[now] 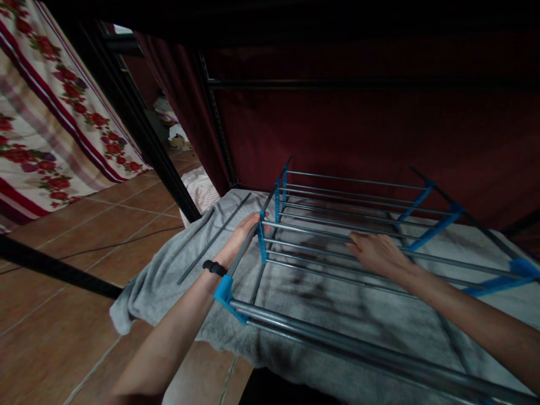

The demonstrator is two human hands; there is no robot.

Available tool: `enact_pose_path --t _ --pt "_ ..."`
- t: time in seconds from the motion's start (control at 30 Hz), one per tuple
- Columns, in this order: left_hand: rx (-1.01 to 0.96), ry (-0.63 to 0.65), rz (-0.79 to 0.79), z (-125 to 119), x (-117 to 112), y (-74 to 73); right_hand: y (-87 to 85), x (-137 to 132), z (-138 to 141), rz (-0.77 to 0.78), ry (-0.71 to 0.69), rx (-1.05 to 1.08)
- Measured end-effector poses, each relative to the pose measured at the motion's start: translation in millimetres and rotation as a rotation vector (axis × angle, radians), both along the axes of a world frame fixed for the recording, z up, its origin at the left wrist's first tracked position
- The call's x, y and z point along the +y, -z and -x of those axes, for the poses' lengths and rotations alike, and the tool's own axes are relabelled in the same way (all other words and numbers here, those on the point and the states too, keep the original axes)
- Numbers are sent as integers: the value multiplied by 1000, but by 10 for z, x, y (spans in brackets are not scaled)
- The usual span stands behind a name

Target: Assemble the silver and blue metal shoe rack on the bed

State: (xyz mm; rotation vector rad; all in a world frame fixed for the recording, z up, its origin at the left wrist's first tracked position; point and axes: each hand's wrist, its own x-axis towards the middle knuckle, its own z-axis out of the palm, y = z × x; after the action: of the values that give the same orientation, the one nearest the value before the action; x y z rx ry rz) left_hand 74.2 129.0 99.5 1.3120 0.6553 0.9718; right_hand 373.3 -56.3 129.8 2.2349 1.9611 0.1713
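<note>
A rack of grey metal tubes and blue plastic joints, like a shoe rack, lies on a grey blanket. My left hand, with a black band on the wrist, is closed around a blue plastic joint on the rack's left side. Some of its fingers are hidden behind the joint and pole. My right hand has its fingers bent over a metal tube near the rack's middle. Another blue joint sits at the near left corner. A larger one is at the right.
A loose grey pole lies on the blanket left of the rack. Black bed-frame posts stand at the left, and a dark red curtain hangs behind. A cable crosses the tiled floor.
</note>
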Motion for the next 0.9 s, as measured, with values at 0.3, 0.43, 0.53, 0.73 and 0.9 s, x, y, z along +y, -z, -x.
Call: enact_pose_path --t 0.3,0.43,0.53,0.73,0.9 --pt "-39 -11 9 -20 -18 -12 30 -17 9 -19 -29 -46" --pt "-66 6 -3 -19 -17 6 23 -21 20 2 -22 -42" --pt "-70 7 0 -22 -16 19 10 -8 8 20 -14 -15" --pt "-89 -4 -5 -36 -24 26 -11 10 -11 43 -10 29" --pt "-84 -12 -4 -48 -30 16 -36 34 -26 60 -4 72"
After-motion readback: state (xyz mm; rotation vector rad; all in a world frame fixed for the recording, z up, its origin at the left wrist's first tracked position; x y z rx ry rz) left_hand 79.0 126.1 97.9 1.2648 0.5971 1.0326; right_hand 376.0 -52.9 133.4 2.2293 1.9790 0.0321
